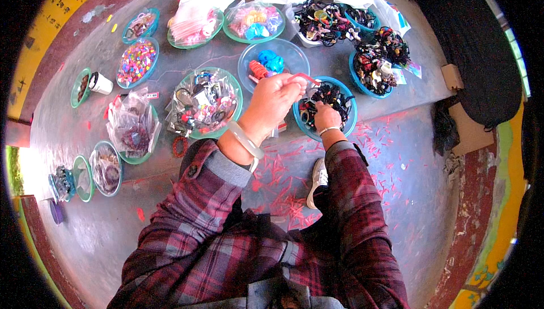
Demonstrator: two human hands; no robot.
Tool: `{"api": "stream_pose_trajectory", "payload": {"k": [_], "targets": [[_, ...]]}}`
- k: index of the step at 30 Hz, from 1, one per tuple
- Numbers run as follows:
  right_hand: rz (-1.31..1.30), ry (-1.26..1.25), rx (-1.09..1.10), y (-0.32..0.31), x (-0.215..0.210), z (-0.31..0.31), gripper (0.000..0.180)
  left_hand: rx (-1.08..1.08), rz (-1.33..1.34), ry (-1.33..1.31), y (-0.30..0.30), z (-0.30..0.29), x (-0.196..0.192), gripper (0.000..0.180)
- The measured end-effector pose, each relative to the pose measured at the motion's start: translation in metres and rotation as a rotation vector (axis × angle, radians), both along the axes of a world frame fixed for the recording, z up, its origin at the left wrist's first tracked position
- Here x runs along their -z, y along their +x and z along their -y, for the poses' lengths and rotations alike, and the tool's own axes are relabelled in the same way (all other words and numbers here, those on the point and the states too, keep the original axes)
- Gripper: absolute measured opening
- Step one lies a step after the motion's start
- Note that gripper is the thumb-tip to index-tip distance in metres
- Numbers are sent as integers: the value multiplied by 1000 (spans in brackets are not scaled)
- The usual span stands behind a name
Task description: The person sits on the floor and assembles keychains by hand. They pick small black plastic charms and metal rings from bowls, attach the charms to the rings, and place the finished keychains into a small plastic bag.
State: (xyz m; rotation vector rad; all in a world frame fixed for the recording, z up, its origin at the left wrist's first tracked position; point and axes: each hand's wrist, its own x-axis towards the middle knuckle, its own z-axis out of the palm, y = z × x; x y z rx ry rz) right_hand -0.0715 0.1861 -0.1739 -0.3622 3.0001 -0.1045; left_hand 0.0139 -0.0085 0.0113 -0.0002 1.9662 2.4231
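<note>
My left hand [273,102] is closed, with a thin red strip [305,76] sticking out between its thumb and fingers. It is raised between two basins. Lower right of it, my right hand [327,117] reaches into a blue basin [352,121] of black hair ties [338,100]. Its fingers are curled down among the ties, and what they grip is hidden. Beyond my left hand stands a clear bluish basin [245,59] holding a shiny blue bundle [271,60] and a coiled red bundle [258,70].
Left stands a green basin [238,90] of bagged hair accessories. Several more basins curve around, including one of colourful beads [136,61] and one of dark hair ties [377,71]. Red scraps [289,195] litter the floor by my shoe [318,183]. Cardboard [471,130] lies right.
</note>
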Motion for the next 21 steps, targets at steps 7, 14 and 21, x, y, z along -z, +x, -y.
{"api": "stream_pose_trajectory", "payload": {"k": [7,14,21], "targets": [[233,-968,348,-21,-11,-26,18,8,8,-33,-1,0,2,22],[597,-1727,497,-27,-22,-49,12,25,-40,-14,-1,1,5,22],[708,-1956,554,-31,-64,-53,9,16,-17,46,-1,1,7,23]]}}
